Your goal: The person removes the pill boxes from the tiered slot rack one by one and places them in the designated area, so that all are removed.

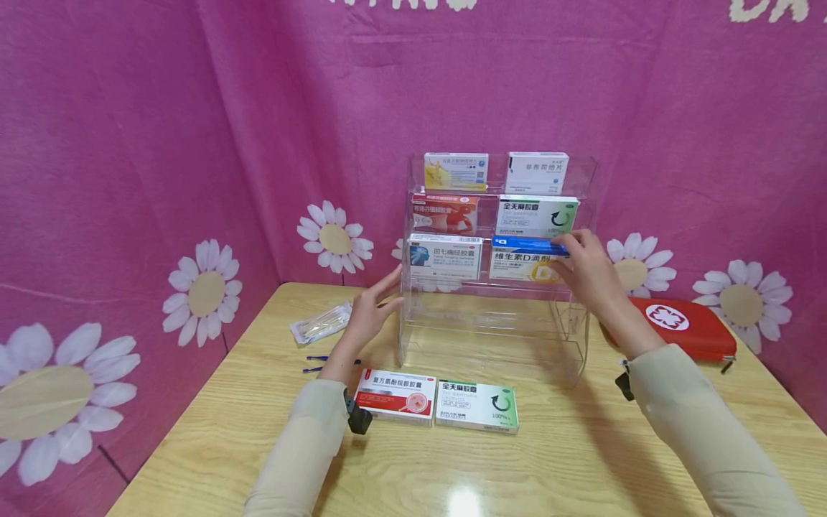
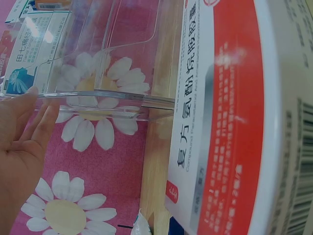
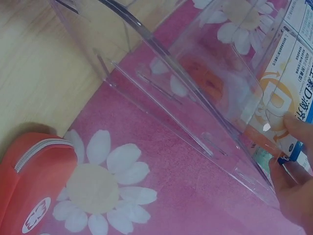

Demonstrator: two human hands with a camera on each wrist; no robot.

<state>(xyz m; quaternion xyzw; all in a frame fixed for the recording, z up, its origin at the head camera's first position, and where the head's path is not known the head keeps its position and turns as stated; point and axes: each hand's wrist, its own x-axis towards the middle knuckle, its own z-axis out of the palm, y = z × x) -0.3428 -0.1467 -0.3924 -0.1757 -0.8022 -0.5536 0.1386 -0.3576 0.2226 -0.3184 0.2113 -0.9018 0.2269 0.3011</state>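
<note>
My right hand [image 1: 591, 269] pinches the right end of a blue, white and yellow vitamin D drops box [image 1: 523, 260], which sits in the third tier of a clear acrylic display rack [image 1: 494, 337]. In the right wrist view, thumb and fingers close on the box's corner. My left hand [image 1: 370, 312] rests its fairly straight fingers on the rack's left side panel. Beside the vitamin D box stands a white-and-blue medicine box [image 1: 444, 258]. Above are a red box [image 1: 444, 215], a green-and-white capsule box [image 1: 538, 217], a yellow-and-white box [image 1: 456, 172] and a white tablet box [image 1: 536, 174].
Before the rack lie a red-and-white capsule box [image 1: 397, 396] and another green-and-white capsule box [image 1: 477, 406]. A packet of cotton swabs [image 1: 321, 323] and blue tweezers [image 1: 316, 359] are at left. A red zip first-aid case [image 1: 685, 328] stands right of the rack, near a pink flowered curtain [image 1: 323, 108].
</note>
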